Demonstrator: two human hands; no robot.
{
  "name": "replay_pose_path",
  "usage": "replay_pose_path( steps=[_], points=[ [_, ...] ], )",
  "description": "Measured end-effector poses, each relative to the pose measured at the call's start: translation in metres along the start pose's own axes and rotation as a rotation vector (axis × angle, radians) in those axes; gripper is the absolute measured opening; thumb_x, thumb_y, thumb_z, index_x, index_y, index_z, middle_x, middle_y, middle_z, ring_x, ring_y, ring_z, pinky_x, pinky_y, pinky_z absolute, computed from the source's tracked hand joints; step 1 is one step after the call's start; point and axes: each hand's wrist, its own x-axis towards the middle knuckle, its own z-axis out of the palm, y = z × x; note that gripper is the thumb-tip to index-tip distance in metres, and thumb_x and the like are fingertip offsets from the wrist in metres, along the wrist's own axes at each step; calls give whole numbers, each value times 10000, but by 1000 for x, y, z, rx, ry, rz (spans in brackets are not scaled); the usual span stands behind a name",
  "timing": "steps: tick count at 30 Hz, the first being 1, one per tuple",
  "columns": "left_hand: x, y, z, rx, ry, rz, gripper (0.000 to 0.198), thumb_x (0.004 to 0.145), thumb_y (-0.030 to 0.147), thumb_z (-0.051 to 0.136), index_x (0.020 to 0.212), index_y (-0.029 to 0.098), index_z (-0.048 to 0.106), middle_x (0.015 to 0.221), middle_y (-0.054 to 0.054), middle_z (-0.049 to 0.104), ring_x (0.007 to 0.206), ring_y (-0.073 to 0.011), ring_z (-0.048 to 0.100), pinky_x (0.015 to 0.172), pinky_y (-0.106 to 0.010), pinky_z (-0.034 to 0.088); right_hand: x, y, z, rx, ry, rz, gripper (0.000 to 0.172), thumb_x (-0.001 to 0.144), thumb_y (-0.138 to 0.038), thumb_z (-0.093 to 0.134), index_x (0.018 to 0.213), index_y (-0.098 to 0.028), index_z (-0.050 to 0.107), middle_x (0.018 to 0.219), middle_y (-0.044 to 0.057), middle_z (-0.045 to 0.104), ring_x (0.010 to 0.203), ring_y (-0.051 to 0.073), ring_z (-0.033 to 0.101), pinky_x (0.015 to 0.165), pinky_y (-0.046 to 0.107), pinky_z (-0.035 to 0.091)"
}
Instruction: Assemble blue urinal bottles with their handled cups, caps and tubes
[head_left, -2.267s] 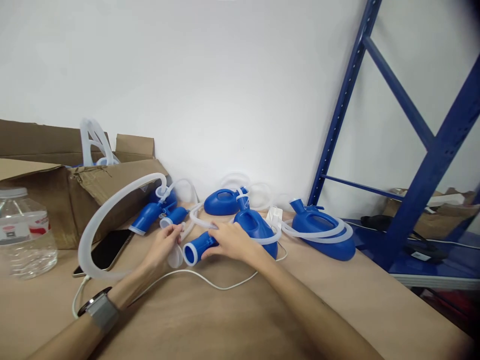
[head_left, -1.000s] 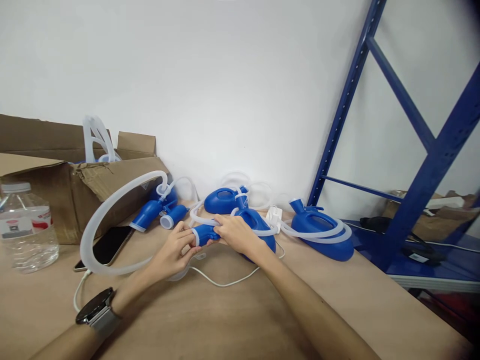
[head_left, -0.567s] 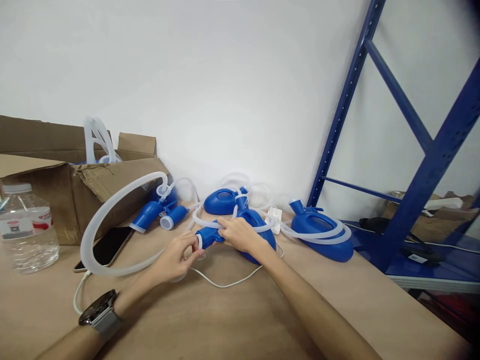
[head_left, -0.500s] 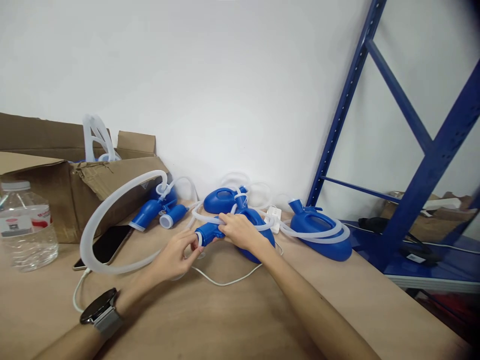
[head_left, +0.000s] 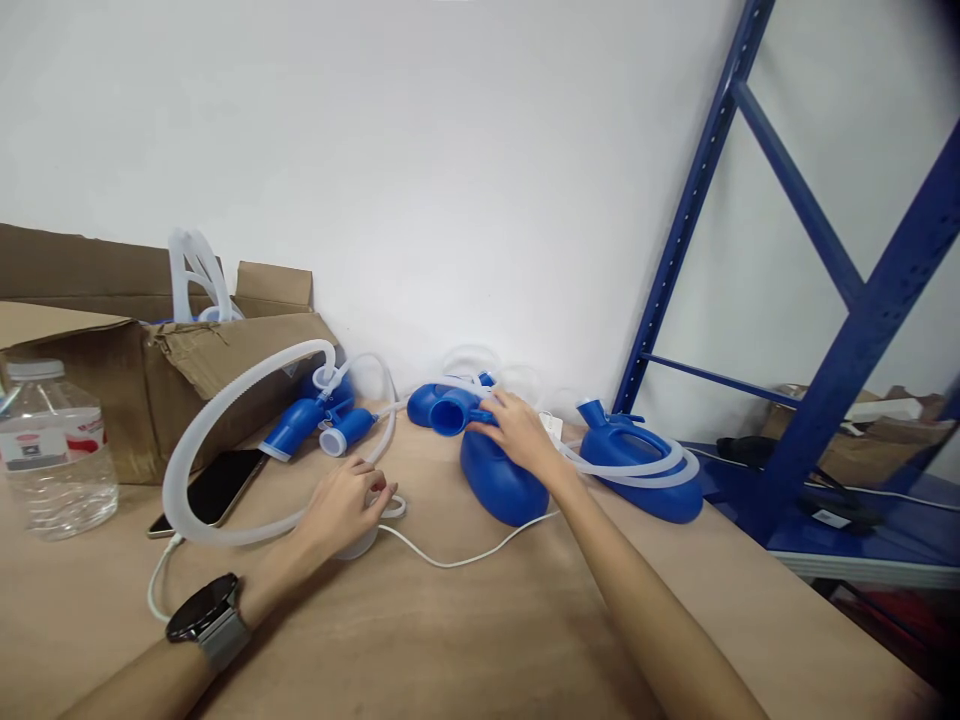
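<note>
My right hand [head_left: 517, 430] grips a blue funnel-shaped urinal head [head_left: 450, 412] by its narrow rear end, with the wide mouth facing left and toward me. Below that hand rests a blue urinal bottle [head_left: 502, 480], its top partly hidden. My left hand [head_left: 341, 505] is low over the table with its fingers curled and thumb drawn in. Whatever those fingers may hold is hidden. A round translucent piece [head_left: 360, 546] shows under the palm, and a small white loop [head_left: 394, 507] lies by the thumb.
Two capped blue heads [head_left: 292, 430] lie left, near a thick translucent hose [head_left: 176, 450], a phone [head_left: 217, 490] and a water bottle [head_left: 56, 450]. A cardboard box [head_left: 127, 390] stands behind. Another blue bottle [head_left: 641, 465] with coiled tubing sits right, beside blue shelving [head_left: 810, 410].
My right hand has carried the blue head up and away, over the bottle. My left hand has come off its rim and moved left and down. The white rim no longer shows on the mouth.
</note>
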Motion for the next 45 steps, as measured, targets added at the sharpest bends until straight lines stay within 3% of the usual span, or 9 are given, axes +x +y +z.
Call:
replay_pose_path(
  steps=[3,11,17,21,25,29,34,40,45],
  points=[
    [0,-3,4,-3,34,29,390,972,376,430,742,199,690,841,-106,731,919,-282,627,777,-385,438,-6,17,4,164,-13,130,279,1028,-455,540,1128,-225,664,1094,67,611,989,232,628,878,363,503],
    [0,-14,15,-89,167,8,309,966,416,456,1022,201,670,920,-90,722,924,-289,645,810,-421,481,-19,3,8,94,-258,-121,284,928,-477,701,986,-199,708,1075,80,626,1087,260,595,948,386,475],
    [1,-15,16,-205,267,26,503,1008,440,431,1426,167,492,1158,-129,676,1083,-304,640,963,-478,500,-48,-18,-44,175,-362,-201,234,891,-440,750,904,-213,692,1130,85,632,1198,285,576,1007,410,487],
    [7,-4,8,-291,316,89,514,1030,419,415,1488,187,434,1418,-157,554,1305,-307,531,1113,-494,421,-76,-19,-86,228,-467,-225,57,891,-206,694,865,-255,682,1168,43,661,1326,269,532,1034,383,490],
    [22,15,-2,-321,300,211,420,1035,386,412,1388,214,562,1467,-144,518,1360,-302,481,1156,-504,378,-93,-6,-98,216,-417,-163,222,786,-63,606,851,-258,688,1355,52,625,1363,279,516,1081,427,474],
    [53,41,-21,-379,166,296,354,991,298,406,1166,176,688,1309,-150,644,1226,-300,590,1085,-488,449,-100,15,-81,109,-190,-142,311,686,-28,554,863,-239,698,1481,81,536,1416,333,439,1171,590,354],
    [98,79,-48,-629,-284,168,353,960,386,477,1131,163,692,948,-77,759,800,-234,719,760,-358,567,-109,20,-59,-53,-66,-226,460,748,-71,576,1131,-270,732,1495,107,520,1455,380,356,1190,750,177],
    [95,101,-36,-440,-261,469,415,986,516,481,1155,222,720,1154,-82,745,1037,-269,684,926,-372,512,-112,-12,-46,-181,-90,-236,657,781,31,523,1303,-337,680,1600,88,420,1496,386,305,1174,792,176],
    [76,83,-16,-359,-549,437,454,1018,512,409,1236,249,707,1286,-76,723,1158,-292,671,1018,-381,480,-110,-17,-47,-130,-134,-230,518,880,7,480,1176,-324,746,1558,75,471,1484,363,336,1178,778,210]
  ],
)
